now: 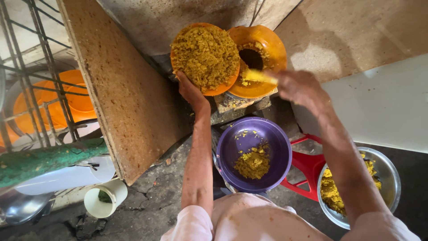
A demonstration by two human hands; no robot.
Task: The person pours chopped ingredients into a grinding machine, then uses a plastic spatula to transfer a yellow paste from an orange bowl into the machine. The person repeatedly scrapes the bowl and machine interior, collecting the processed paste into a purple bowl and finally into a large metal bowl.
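From my remote seat, the biggest thing is the slanted brown particle-board panel (pixel 120 89) on the left, running from far to near over the cracked dark floor (pixel 151 201). Right of centre, near me, sits the round steel bowl (pixel 392 178) holding yellow crumbly mash along its left side, beside a red plastic stool (pixel 307 167). In the middle stands the purple plastic bowl (pixel 278 151) with a small heap of the same yellow mash at its bottom and a few crumbs on its wall.

Farther off, my left hand (pixel 191 89) is curled under the near rim of the orange plastic bowl (pixel 220 89), which is tilted toward the camera and packed full of yellow mash. Just right of it, touching, is an orange funnel-shaped hopper (pixel 272 49) with a dark hole and mash clinging inside. My right hand (pixel 298 87) is blurred; it seems pinched on a pale yellow stick or scraper (pixel 261 76) pointing at the hopper, though I cannot tell the fingers exactly.

To do this well, I judge the full bowl should stay tight against the hopper's rim, and the mash be pushed across in small amounts so little spills

Near left, a small white cup (pixel 107 198) lies on its side
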